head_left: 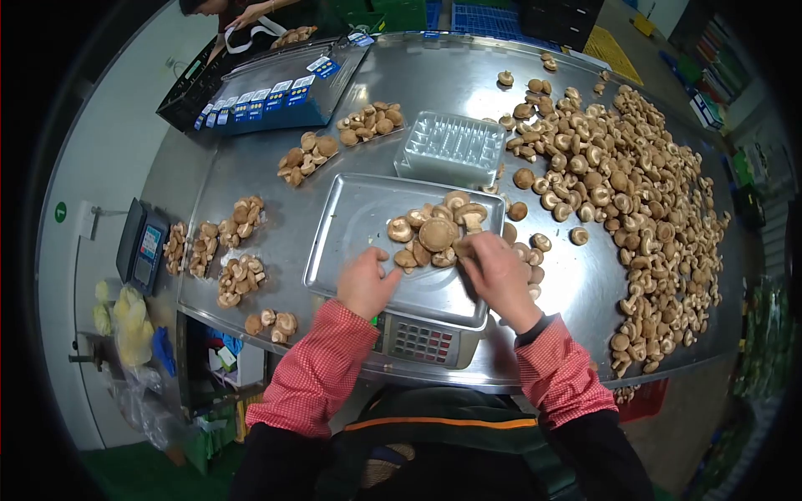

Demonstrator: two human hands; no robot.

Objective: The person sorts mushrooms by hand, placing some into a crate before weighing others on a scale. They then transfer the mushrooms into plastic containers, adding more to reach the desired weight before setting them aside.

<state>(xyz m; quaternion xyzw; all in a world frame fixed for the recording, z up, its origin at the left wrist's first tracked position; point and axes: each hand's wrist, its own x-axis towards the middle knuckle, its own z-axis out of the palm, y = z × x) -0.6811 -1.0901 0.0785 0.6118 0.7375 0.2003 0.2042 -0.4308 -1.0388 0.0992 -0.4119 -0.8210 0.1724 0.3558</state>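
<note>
A pile of brown shiitake mushrooms [438, 235] lies on the steel pan [351, 200] of a weighing scale in front of me. My right hand [499, 271] is at the pile's right edge, fingers closed around a mushroom that they mostly hide. Over the pan's front left part is my left hand [366, 282], fingers loosely bent and thumb apart, with nothing visible in it. The scale's keypad [422, 341] faces me below the pan. Just behind the pan stands a stack of clear plastic trays [455, 146].
A large heap of loose mushrooms [643, 200] covers the table's right side. Filled mushroom packs [241, 280] sit at the left, more behind the pan. A label rack [276, 100] stands back left, a second display [144, 246] at the left edge. Another person's hand [251, 15] shows beyond.
</note>
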